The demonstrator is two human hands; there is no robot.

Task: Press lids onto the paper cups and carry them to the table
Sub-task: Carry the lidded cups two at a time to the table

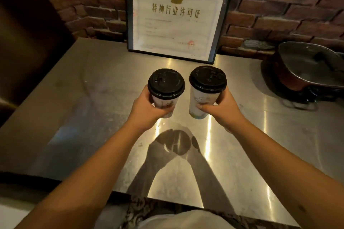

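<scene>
Steel: brushed steel table (93,98) under both cups; you take the framed certificate (178,16) at its back edge as your landmark.
Left cup: paper cup (163,105) with black lid (166,83) seated, just in front of the certificate and a little left of its middle.
Right cup: second paper cup (200,101), black lid (208,79) seated, just in front of the certificate's right half, close beside the first, not touching.
Left grip: your left hand (147,108) is wrapped round the lower wall, fingers pressed in on the cup.
Right grip: your right hand (221,107) is clasped the same way, thumb across the front.
Height: both look held above the steel, judging by the shadows; contact cannot be ruled out.
Axis: each cup's long axis runs near upright, the right one tilted slightly; lids sit above the grip, bases below.
Next move: probably straight down along that axis, each hand serving its own cup.
Off to the right of the certificate: a metal pot (312,67), well apart.
</scene>
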